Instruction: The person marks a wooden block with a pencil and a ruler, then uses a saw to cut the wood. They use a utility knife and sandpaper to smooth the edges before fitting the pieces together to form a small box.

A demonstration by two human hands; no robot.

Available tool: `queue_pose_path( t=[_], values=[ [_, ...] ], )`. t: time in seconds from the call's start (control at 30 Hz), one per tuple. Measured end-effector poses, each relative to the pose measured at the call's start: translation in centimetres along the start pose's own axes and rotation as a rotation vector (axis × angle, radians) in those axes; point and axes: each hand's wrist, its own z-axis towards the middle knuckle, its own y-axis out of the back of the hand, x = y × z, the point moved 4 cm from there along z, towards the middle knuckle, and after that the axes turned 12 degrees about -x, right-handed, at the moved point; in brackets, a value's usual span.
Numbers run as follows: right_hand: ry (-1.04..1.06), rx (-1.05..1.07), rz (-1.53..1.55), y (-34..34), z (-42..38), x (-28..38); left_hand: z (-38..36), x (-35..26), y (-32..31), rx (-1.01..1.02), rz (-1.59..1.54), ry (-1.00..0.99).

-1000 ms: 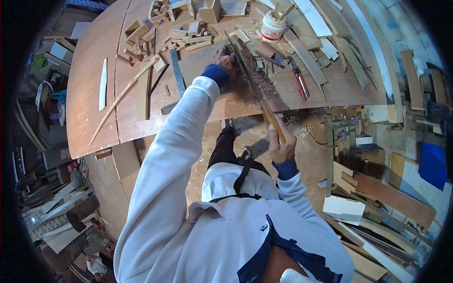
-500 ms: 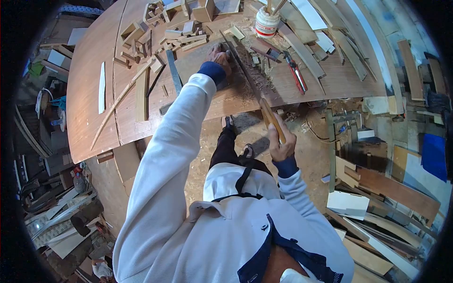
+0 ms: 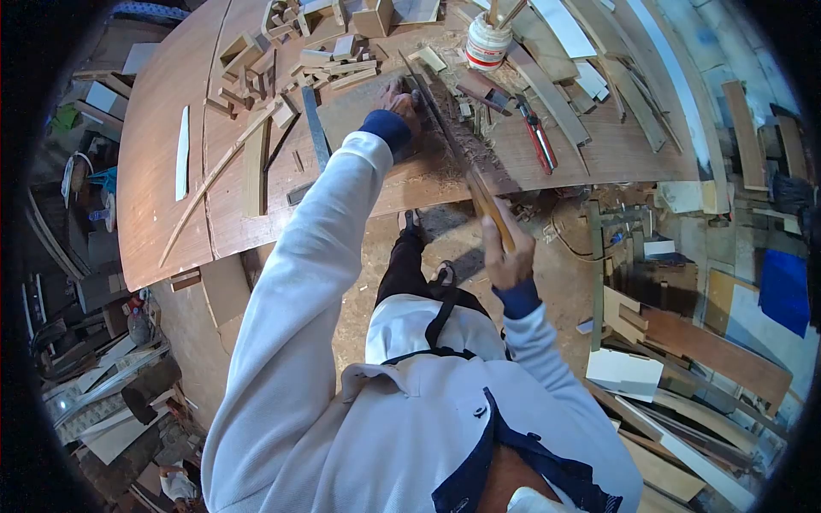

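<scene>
My right hand (image 3: 508, 254) grips the wooden handle of a long rasp (image 3: 451, 128) just off the near edge of the workbench. The rasp's dark blade runs away from me across a flat wooden board (image 3: 363, 111) lying on the bench. My left hand (image 3: 400, 100) presses down on the board beside the far part of the blade. Wood shavings (image 3: 445, 162) lie heaped along the blade and the board's edge.
The brown workbench (image 3: 162, 205) carries wood offcuts (image 3: 316, 64), a steel ruler (image 3: 315, 128), thin curved strips (image 3: 205, 188), a white pot with sticks (image 3: 488, 43) and a red-handled tool (image 3: 539, 137). Planks and boards (image 3: 710, 350) clutter the floor at right.
The right hand has slid the rasp slightly forward along the board. The left hand stays pressed on the board; the view has shifted a little.
</scene>
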Motion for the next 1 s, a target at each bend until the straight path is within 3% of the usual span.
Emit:
queue_pose_path(
  t=[0.1, 0.17, 0.2, 0.3, 0.37, 0.47, 0.57, 0.63, 0.67, 0.73, 0.87, 0.93, 1.0],
  values=[
    [0.054, 0.002, -0.012, -0.6, 0.0, -1.2, -0.3, -0.8, 0.8, 0.170, 0.048, 0.062],
    [-0.075, 0.016, -0.003, 1.5, -2.3, -1.4, -0.3, -1.0, 1.5, -0.086, -0.083, 0.056],
    [-0.209, 0.039, 0.007, 2.5, -3.8, -1.6, -0.3, -1.1, 2.0, -0.088, -0.081, 0.060],
    [-0.202, 0.042, -0.024, 4.6, -5.7, -1.0, -0.4, -1.3, 1.9, 0.001, -0.019, 0.034],
    [-0.137, 0.012, 0.011, 3.0, -3.7, -0.8, 0.0, 0.2, -0.3, 0.009, -0.129, 0.128],
    [-0.087, 0.022, 0.011, -0.1, 0.2, -0.3, -0.2, -0.9, 1.0, 0.087, -0.056, 0.066],
    [-0.069, 0.049, 0.032, -1.2, 1.0, -1.2, -0.1, -0.5, 0.8, -0.024, -0.104, 0.112],
    [0.050, 0.016, 0.013, 0.5, -1.8, -2.6, -0.2, -1.1, 1.4, 0.010, -0.044, 0.085],
    [0.054, 0.024, 0.013, 1.9, -3.1, -2.1, -0.4, -1.1, 1.6, 0.049, 0.014, 0.060],
    [-0.195, 0.058, 0.036, 4.3, -5.3, -1.5, -0.5, -1.0, 1.6, 0.075, 0.017, 0.060],
    [-0.176, 0.056, -0.030, 1.6, -1.9, -1.0, -0.4, -0.4, 0.7, 0.020, -0.023, 0.022],
    [-0.030, 0.082, -0.030, -1.2, 1.3, -0.4, -0.4, 0.2, -0.2, 0.049, -0.001, 0.020],
    [-0.017, 0.051, 0.025, -1.0, 0.4, -1.1, -0.2, -0.1, -0.1, 0.074, 0.019, 0.012]
  ],
)
